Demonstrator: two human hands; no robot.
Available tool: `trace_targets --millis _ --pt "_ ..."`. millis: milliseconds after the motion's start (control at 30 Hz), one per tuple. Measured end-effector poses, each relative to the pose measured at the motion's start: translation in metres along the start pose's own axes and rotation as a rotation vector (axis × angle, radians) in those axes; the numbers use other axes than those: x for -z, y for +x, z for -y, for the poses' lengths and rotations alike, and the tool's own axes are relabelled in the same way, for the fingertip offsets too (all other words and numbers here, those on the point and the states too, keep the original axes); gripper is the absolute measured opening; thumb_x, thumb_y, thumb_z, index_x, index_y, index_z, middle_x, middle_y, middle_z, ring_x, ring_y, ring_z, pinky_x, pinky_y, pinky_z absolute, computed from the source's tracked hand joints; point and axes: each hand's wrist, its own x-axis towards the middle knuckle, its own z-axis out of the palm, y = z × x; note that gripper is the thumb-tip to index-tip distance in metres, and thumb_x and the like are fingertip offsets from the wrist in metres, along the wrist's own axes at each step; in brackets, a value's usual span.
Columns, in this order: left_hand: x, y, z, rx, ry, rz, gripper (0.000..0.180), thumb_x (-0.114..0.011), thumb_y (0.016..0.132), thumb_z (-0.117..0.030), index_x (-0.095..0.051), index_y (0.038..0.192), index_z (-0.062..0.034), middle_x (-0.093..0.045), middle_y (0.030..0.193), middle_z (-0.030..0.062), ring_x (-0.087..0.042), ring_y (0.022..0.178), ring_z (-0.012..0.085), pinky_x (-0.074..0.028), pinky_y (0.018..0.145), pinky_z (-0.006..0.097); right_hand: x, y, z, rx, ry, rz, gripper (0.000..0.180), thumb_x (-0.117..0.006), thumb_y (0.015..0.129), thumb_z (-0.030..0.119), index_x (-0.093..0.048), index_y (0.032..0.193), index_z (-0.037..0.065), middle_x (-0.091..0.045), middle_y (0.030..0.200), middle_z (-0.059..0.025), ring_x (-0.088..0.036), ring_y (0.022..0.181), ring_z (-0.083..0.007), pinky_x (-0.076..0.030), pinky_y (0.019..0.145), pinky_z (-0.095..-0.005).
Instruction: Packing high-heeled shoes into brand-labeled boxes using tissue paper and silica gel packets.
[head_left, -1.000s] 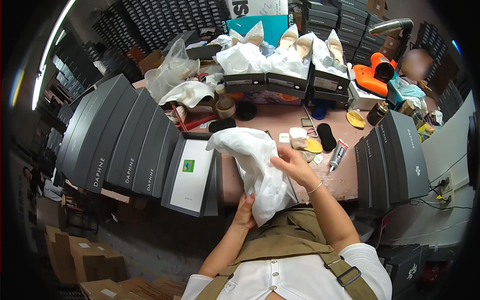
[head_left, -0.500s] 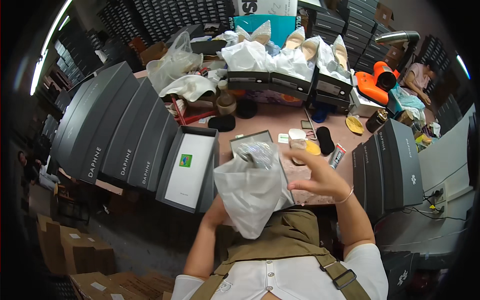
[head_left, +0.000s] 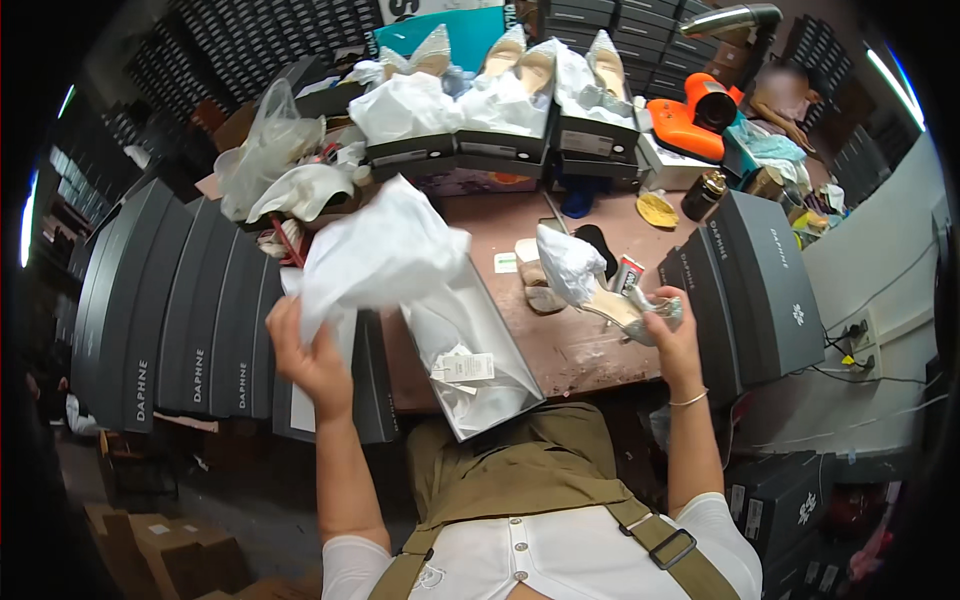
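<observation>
My left hand [head_left: 312, 355] is closed on a sheet of white wrapping paper [head_left: 385, 245], lifted over the left of the table and blurred by motion. In my right hand [head_left: 670, 335] is a pale, glittery shoe [head_left: 612, 305], gripped at one end. White paper [head_left: 568, 262] covers the shoe's other end, at its left. Between my hands stands a shoebox [head_left: 515, 375] without its lid, at the table's near edge. White lining paper [head_left: 450, 320] and white tags [head_left: 465, 368] lie in it.
Grey shoeboxes stand stacked at the left [head_left: 180, 310] and right [head_left: 765, 280]. At the back, several boxes [head_left: 500, 140] hold pale shoes wrapped in paper. An orange dryer-like tool [head_left: 690, 125] sits at the back right. A tube [head_left: 628, 272] lies beyond my right hand.
The shoe has come out of the white wrapping and moved right in my right hand. My left hand has swung up and left with the paper. The view has shifted.
</observation>
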Motion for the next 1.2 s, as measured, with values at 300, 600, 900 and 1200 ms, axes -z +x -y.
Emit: trace_targets --millis 300,600,900,1200 --pt "-0.103 -0.076 0.006 0.554 -0.458 0.824 0.064 -0.062 0.084 -0.048 -0.048 0.128 -0.0037 -0.052 0.122 0.0138 -0.050 0.113 0.0308 -0.039 0.098 0.045 -0.065 -0.059 0.012 0.041 0.067 0.039 0.051 -0.077 0.078 0.026 -0.050 0.115 0.002 -0.055 0.105 -0.0045 -0.054 0.094 -0.0122 -0.046 0.081 -0.0262" --pt "-0.032 -0.144 -0.039 1.755 -1.353 0.460 0.061 -0.038 0.093 -0.061 -0.052 0.116 -0.0059 -0.061 0.087 0.0111 -0.061 0.075 0.0204 -0.052 0.072 0.034 -0.130 -0.041 0.027 0.401 -0.708 0.924 0.032 -0.058 0.084 0.023 -0.060 0.113 0.010 -0.057 0.090 -0.0093 -0.061 0.081 -0.0281 -0.048 0.074 -0.0395" --pt "-0.008 -0.164 -0.054 1.706 -1.375 0.324 0.051 -0.036 0.097 -0.052 -0.052 0.116 -0.0073 -0.060 0.099 0.0084 -0.059 0.082 0.0202 -0.050 0.071 0.035 -0.174 -0.035 -0.044 0.689 -0.876 0.917 0.033 -0.063 0.074 0.012 -0.058 0.106 0.009 -0.054 0.085 -0.0070 -0.058 0.074 -0.0276 -0.046 0.068 -0.0413" --pt "-0.011 -0.167 -0.040 1.886 -1.544 0.421 0.067 -0.037 0.093 -0.060 -0.048 0.123 -0.0018 -0.059 0.103 0.0172 -0.057 0.077 0.0243 -0.051 0.066 0.037 -0.174 -0.015 0.020 -0.350 0.749 0.744 0.026 -0.055 0.093 0.012 -0.051 0.118 0.005 -0.050 0.125 -0.0104 -0.053 0.113 -0.0260 -0.047 0.096 -0.0428"
